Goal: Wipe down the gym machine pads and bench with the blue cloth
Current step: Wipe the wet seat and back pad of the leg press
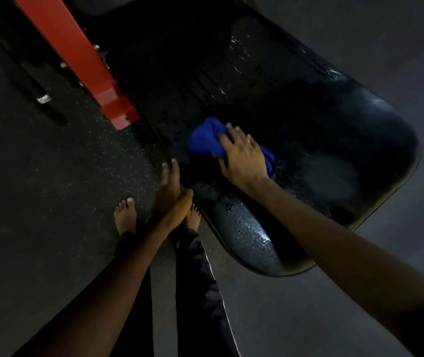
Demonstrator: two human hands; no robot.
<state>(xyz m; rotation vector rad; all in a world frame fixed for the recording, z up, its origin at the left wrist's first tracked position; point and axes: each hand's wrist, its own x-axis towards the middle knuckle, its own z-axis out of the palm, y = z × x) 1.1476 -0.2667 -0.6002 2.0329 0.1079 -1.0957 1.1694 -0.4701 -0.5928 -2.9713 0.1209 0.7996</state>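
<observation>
A black padded bench (296, 104) runs from the upper middle to the lower right, its surface wet and shiny in patches. A bunched blue cloth (205, 139) lies on the pad near its left edge. My right hand (244, 157) lies on top of the cloth with fingers spread and pressing it down; part of the cloth shows past the heel of the hand. My left hand (171, 197) hangs beside the bench's left edge with straight, relaxed fingers and holds nothing.
A red steel frame beam (82, 60) slants down from the upper left and ends at the floor beside the bench. Dark speckled rubber flooring (38, 189) lies on the left. My bare feet (125, 215) stand close to the bench's near corner.
</observation>
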